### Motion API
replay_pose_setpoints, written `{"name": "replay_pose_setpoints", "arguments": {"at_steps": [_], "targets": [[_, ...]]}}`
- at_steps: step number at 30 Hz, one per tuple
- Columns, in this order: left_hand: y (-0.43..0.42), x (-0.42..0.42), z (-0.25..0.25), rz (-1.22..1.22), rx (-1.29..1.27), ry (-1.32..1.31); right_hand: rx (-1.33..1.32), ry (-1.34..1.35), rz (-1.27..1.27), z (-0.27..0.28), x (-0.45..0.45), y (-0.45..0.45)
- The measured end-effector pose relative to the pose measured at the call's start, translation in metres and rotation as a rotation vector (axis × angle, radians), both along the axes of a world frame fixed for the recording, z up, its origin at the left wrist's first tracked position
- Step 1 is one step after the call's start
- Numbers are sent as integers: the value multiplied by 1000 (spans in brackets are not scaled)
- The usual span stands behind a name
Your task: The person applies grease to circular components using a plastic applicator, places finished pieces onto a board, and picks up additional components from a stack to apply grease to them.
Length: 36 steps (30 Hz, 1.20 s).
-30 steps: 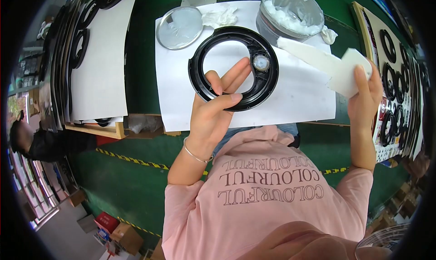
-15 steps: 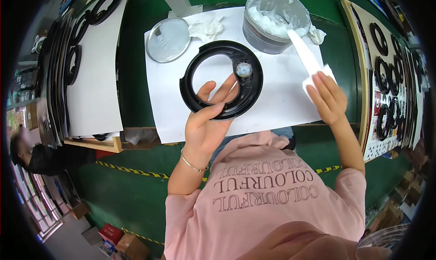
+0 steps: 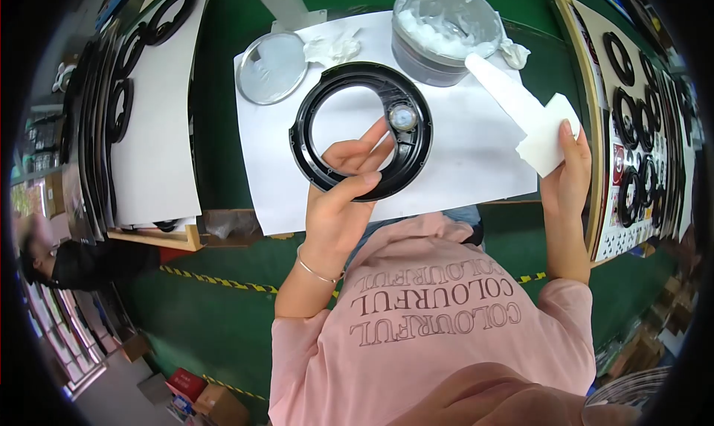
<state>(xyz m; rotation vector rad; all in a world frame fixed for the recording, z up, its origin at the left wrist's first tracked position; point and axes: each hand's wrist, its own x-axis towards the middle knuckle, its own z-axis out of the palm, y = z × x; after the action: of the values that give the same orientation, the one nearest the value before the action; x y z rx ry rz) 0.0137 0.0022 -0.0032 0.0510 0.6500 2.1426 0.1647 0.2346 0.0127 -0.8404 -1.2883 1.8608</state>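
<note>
My left hand (image 3: 343, 203) grips a black plastic ring (image 3: 414, 158) at its near rim, thumb on top and fingers showing through the large opening. A small round pale, shiny spot (image 3: 403, 118) sits in the ring's wider right part. My right hand (image 3: 571, 162) pinches the wide end of a flat white scraper (image 3: 513, 102), whose narrow tip points toward a grey bucket (image 3: 428, 65). Inside the bucket is white paste (image 3: 439, 31). Behind the ring, a round lid (image 3: 272, 67) and a crumpled tissue (image 3: 333, 49) lie on white paper (image 3: 275, 158).
Another crumpled tissue (image 3: 515, 54) touches the bucket's right side. Boards with black rings stand at left (image 3: 160, 128) and right (image 3: 628, 61). A grey metal post (image 3: 279, 2) rises at the back. Another person in dark clothing (image 3: 93, 262) is at far left.
My right hand has turned and moved slightly right, so the scraper's broad face now shows. The black ring has shifted slightly in my left hand's hold.
</note>
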Motion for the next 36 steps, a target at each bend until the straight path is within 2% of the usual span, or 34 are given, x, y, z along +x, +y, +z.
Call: {"name": "replay_pose_setpoints", "arguments": {"at_steps": [4,6,7,9,13,15,16,18,21,25,28,30,32,33,34,36], "targets": [[3,1,2,37,-15,75,-70,78,66,2,-2,-6],[4,1,2,21,-1,149,139,-55,50,-2,-1,-6],[4,1,2,18,1,148,140,-56,47,-2,1,-7],[4,1,1,27,0,164,394,-136,54,-1,3,-8],[5,1,-4,58,-17,218,576,-126,47,1,-3,-9],[4,0,0,29,-25,168,1248,-155,77,4,-16,-3],[4,0,2,24,-23,168,1249,-159,74,4,-24,2],[4,0,5,27,-44,142,1882,-203,78,3,-42,13],[0,1,3,46,-78,139,1967,-292,185,-17,-53,15],[-7,-3,1,68,-80,172,1986,-295,295,-40,-16,7],[-7,-5,2,73,-43,134,1962,-278,287,-34,12,8],[-4,-4,4,58,-46,128,1869,-356,166,-19,24,10],[0,-4,5,32,-44,129,1556,-180,-9,-13,17,9],[1,-3,5,23,-34,141,1211,-222,-73,-8,14,1],[2,-2,6,16,-22,153,860,-17,-127,-8,8,-3],[1,-1,6,16,-26,174,499,96,-119,5,-2,-5]]}}
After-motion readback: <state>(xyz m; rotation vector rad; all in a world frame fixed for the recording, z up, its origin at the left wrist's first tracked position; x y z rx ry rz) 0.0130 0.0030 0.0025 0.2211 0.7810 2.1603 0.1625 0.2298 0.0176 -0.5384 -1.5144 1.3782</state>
